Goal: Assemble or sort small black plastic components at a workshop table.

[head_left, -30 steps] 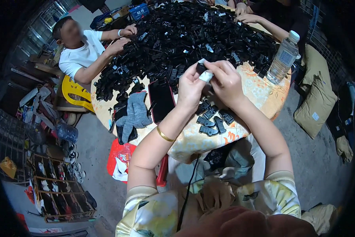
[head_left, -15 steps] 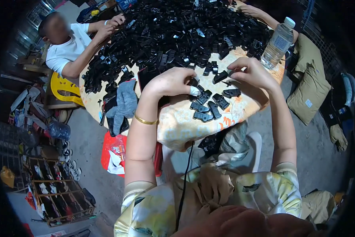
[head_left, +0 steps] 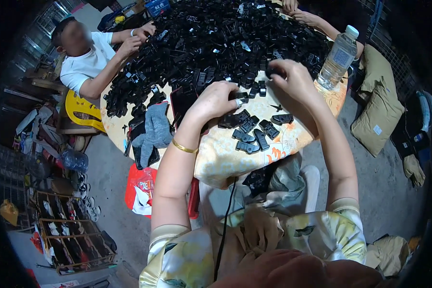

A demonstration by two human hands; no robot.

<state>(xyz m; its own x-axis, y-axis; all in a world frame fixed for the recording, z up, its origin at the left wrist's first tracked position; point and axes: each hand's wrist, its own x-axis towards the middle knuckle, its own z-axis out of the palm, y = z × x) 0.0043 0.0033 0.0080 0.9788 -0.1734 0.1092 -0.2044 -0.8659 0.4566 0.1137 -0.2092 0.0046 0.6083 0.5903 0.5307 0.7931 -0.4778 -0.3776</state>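
Two patterned sleeves (head_left: 182, 257) fill the bottom of the frame, with one black cable (head_left: 224, 225) running up between them. One gold bangle (head_left: 183, 147) circles the left wrist. Above, one round counter (head_left: 213, 161) wears a pale flowered cloth.

On its near edge, at centre, lies a group of at least six loose black parts (head_left: 261, 139); overlap blurs the exact count. One thin black sliver (head_left: 276, 107) lies above them. To the left, one grey cloth (head_left: 157, 126) is spread out, and one phone (head_left: 179, 103) lies partly behind the left forearm.

The left hand (head_left: 220, 99), at centre, has fingers and thumb on either side of one black part (head_left: 243, 96); whether it grips cannot be told. The right hand (head_left: 292, 80), right of centre, is curled, one dark part (head_left: 272, 73) at its fingertips; its hold cannot be told either.

One clear bottle (head_left: 338, 57) stands upper right. Beyond, one great heap (head_left: 220, 41) of black parts, too many to count, covers the far counter. One co-worker (head_left: 88, 57) has two hands at its upper-left edge; other hands (head_left: 308, 19) show at the upper right.
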